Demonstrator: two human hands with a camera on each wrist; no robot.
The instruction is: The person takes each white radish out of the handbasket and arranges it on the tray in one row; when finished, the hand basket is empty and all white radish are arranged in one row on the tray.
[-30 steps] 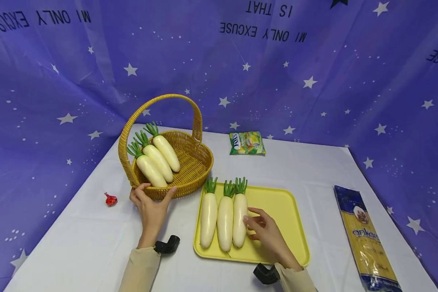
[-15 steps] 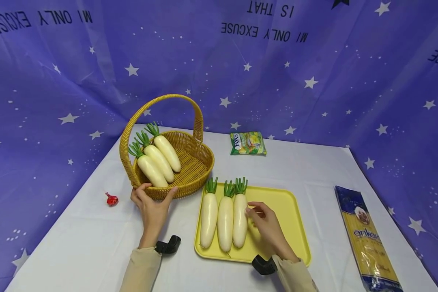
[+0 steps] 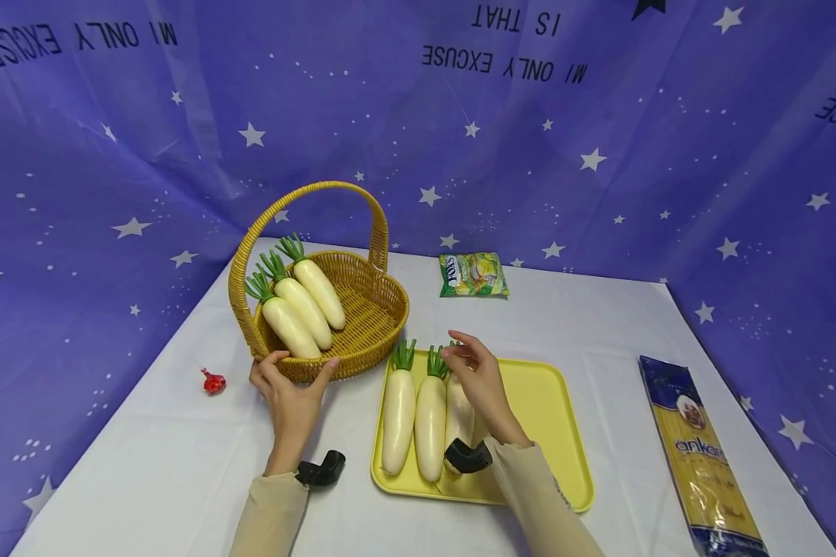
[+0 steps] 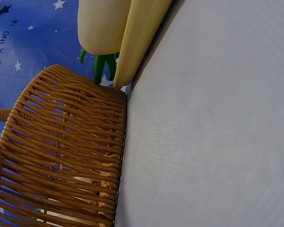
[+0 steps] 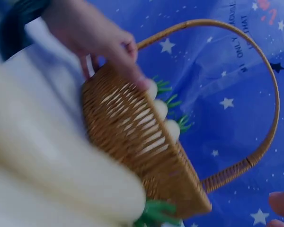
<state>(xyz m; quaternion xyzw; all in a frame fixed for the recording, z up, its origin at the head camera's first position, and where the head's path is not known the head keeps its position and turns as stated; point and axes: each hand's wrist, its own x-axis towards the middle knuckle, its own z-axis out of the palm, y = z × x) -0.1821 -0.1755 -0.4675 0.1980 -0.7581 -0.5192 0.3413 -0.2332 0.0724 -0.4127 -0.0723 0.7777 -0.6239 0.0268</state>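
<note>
My left hand (image 3: 294,406) holds the near rim of a wicker basket (image 3: 358,360), thumb and fingers spread along it. Three white radishes (image 3: 310,309) with green tops lean side by side inside the basket's left part. My right hand (image 3: 484,387) hovers over the upper end of the rightmost white radish (image 3: 458,410) on a yellow tray (image 3: 543,433), partly covering it. In the right wrist view its fingertips (image 5: 280,203) show at the edge, apart from the radish. Two more radishes, a left one (image 3: 399,422) and a middle one (image 3: 429,425), lie on the tray.
A red wrapped candy (image 3: 213,382) lies left of the basket. At the back of the white table (image 3: 146,464) is a green candy bag (image 3: 474,275). A long pasta packet (image 3: 700,456) lies on the right. A starry blue cloth (image 3: 418,155) stands behind.
My right hand has moved up and slightly left, from beside the rightmost radish's body to over its green top. The left hand stays on the basket; the radishes have not moved.
</note>
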